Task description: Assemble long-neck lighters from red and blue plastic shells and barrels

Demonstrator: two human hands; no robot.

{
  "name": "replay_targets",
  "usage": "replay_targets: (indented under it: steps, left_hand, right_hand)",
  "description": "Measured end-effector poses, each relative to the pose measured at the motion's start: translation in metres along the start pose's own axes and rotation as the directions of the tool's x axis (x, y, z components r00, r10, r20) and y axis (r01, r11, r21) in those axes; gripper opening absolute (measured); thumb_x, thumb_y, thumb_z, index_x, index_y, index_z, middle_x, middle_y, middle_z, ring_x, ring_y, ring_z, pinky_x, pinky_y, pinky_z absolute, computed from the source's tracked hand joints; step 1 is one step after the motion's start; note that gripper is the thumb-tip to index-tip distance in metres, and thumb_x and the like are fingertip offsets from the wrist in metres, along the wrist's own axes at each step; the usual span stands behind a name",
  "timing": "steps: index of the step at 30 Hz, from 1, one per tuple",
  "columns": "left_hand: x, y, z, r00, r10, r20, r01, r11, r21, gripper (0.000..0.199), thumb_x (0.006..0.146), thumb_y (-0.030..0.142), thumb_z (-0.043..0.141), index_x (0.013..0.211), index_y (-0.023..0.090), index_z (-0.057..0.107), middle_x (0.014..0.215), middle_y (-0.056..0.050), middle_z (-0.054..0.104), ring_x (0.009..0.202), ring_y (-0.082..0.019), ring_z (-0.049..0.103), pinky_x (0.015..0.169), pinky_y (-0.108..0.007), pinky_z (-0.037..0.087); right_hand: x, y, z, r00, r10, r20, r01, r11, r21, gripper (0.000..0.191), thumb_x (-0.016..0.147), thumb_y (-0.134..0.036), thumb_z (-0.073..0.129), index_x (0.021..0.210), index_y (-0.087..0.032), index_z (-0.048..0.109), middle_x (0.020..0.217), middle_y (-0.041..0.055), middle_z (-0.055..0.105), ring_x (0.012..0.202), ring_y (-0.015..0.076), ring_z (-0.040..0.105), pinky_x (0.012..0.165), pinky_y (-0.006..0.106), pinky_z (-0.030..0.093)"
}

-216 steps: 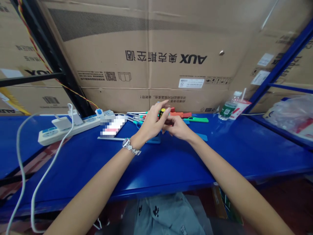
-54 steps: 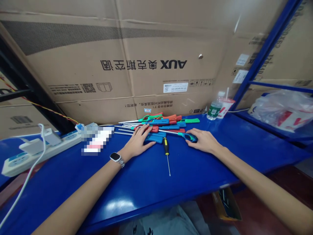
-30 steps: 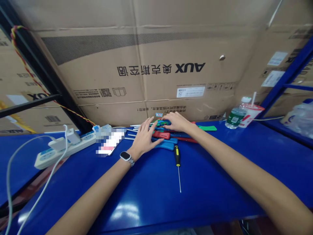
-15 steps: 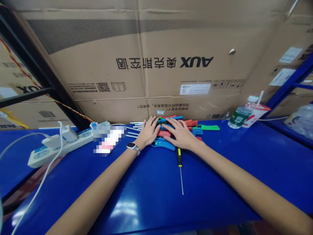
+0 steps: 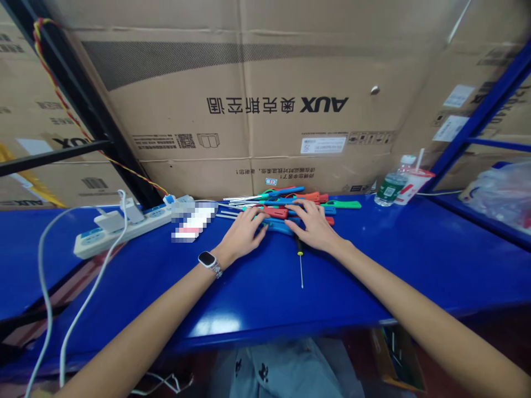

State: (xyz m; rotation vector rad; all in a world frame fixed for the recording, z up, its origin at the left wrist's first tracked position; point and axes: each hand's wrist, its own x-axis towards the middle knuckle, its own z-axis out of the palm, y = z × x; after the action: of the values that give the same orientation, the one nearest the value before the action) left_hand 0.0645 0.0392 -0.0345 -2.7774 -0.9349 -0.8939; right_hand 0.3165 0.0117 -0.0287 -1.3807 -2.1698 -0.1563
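A pile of long-nosed lighters with red, blue, green and orange handles lies at the back of the blue table. Their thin metal tubes point left. My left hand, with a watch on its wrist, rests at the pile's front left, thumb apart from the fingers. On the right side, my right hand lies over the handles, its fingers spread. Between the hands show a red lighter and a blue lighter nearest me. A screwdriver points toward me, its black handle partly hidden by my right hand.
A power strip with plugs and white cables stands at the left, near a blurred-out flat item. A water bottle and a cup with a straw stand at the back right. A large cardboard box walls the back.
The view has tilted down, bringing my lap and the table's front edge into sight. My left hand has drawn back slightly, uncovering more lighters. Both hands stay open at the pile.
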Motion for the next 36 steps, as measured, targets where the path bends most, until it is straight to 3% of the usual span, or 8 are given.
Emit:
replay_targets:
  steps: [6,11,18,25,29,36]
  left_hand:
    - [-0.012,-0.002,0.003,0.997,-0.003,0.083,0.003,1.000,0.001,0.018,0.101,0.022,0.054,0.117,0.018,0.061,0.122,-0.014,0.064,0.115,-0.031,0.060,0.101,-0.052,0.053]
    - [-0.009,-0.003,0.007,0.987,-0.051,0.152,0.047,0.998,0.030,0.021,0.100,0.021,0.058,0.121,0.017,0.061,0.124,-0.014,0.064,0.119,-0.032,0.060,0.103,-0.052,0.052]
    - [-0.005,0.008,0.007,0.984,-0.065,0.164,0.051,0.995,0.085,0.022,0.100,0.016,0.056,0.121,0.018,0.063,0.116,-0.013,0.063,0.109,-0.030,0.062,0.096,-0.048,0.054]
    - [-0.006,0.007,0.003,0.988,-0.051,0.144,0.040,0.996,0.081,0.030,0.100,0.018,0.059,0.130,0.017,0.061,0.132,-0.016,0.063,0.126,-0.033,0.058,0.105,-0.050,0.049]
    - [-0.007,0.004,0.001,0.985,-0.070,0.158,0.059,0.995,0.076,0.032,0.103,0.024,0.058,0.134,0.019,0.060,0.134,-0.013,0.065,0.128,-0.031,0.058,0.106,-0.050,0.047]
    - [-0.011,0.010,0.004,0.987,-0.006,0.158,0.004,1.000,0.010,0.038,0.107,0.041,0.049,0.141,0.025,0.058,0.124,-0.011,0.064,0.115,-0.030,0.063,0.099,-0.048,0.051]
  right_hand:
    - [-0.014,-0.016,0.001,0.999,-0.017,0.047,0.018,1.000,-0.011,0.021,0.096,-0.035,0.064,0.110,-0.021,0.072,0.117,0.0117,0.068,0.112,0.0312,0.057,0.096,0.047,0.042]
    - [-0.007,-0.023,0.004,0.992,-0.006,0.127,0.008,1.000,-0.012,0.029,0.091,-0.032,0.072,0.117,-0.021,0.073,0.123,0.0115,0.071,0.115,0.0329,0.055,0.098,0.049,0.039]
    - [-0.007,-0.024,0.003,0.985,0.000,0.171,-0.003,1.000,0.020,0.027,0.090,-0.029,0.072,0.116,-0.022,0.075,0.116,0.0099,0.077,0.111,0.0328,0.058,0.098,0.050,0.038]
    - [-0.014,-0.009,0.001,0.985,-0.052,0.163,0.043,0.997,0.061,0.029,0.094,-0.031,0.069,0.120,-0.023,0.076,0.109,0.0099,0.077,0.111,0.0308,0.062,0.102,0.052,0.038]
    - [-0.016,-0.002,0.001,0.987,-0.059,0.149,0.040,0.991,0.130,0.030,0.099,-0.031,0.062,0.126,-0.027,0.075,0.112,0.0111,0.074,0.113,0.0296,0.062,0.105,0.053,0.039]
    - [-0.016,-0.006,0.006,0.990,-0.005,0.139,-0.030,0.969,0.246,0.031,0.105,-0.029,0.052,0.126,-0.028,0.074,0.115,0.0102,0.075,0.113,0.0277,0.063,0.105,0.052,0.040]
